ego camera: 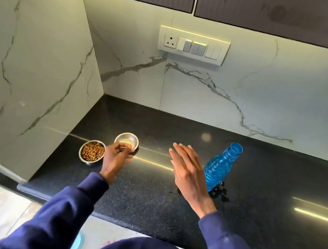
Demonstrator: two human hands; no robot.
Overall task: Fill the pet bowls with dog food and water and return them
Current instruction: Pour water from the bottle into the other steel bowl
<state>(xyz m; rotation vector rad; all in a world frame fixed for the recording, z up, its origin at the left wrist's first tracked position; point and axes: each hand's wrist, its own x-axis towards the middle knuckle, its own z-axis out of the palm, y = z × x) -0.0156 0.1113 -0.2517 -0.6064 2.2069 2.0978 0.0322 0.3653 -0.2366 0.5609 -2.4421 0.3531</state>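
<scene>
Two steel pet bowls at lower left of centre on the black granite countertop: one heaped with brown kibble, and just up and right of it the water bowl, holding what looks like a shallow pool of water. Left hand closed on the near rim of the water bowl, fingers curled over the edge, thumb side hidden. Right hand open and empty at mid-frame, fingers spread, hovering between the water bowl and the blue plastic bottle. Bottle uncapped, no cap in view, standing right of centre with dark wet spots on the counter at its base

Filling apparently done, so likely time to carry the bowls back. Risks from here:

- One-handed rim pinch on a smooth steel bowl: liable to tip on lifting, slopping water onto the counter or into the kibble just beside it
- Knuckles close to the kibble bowl: possible nudge on the way up, scattering pellets
- Open bottle near the sweeping right hand: easily knocked over, and with no cap on, a full spill across the counter
- Wet patch under the bottle: slippery footing for anything set down there
</scene>
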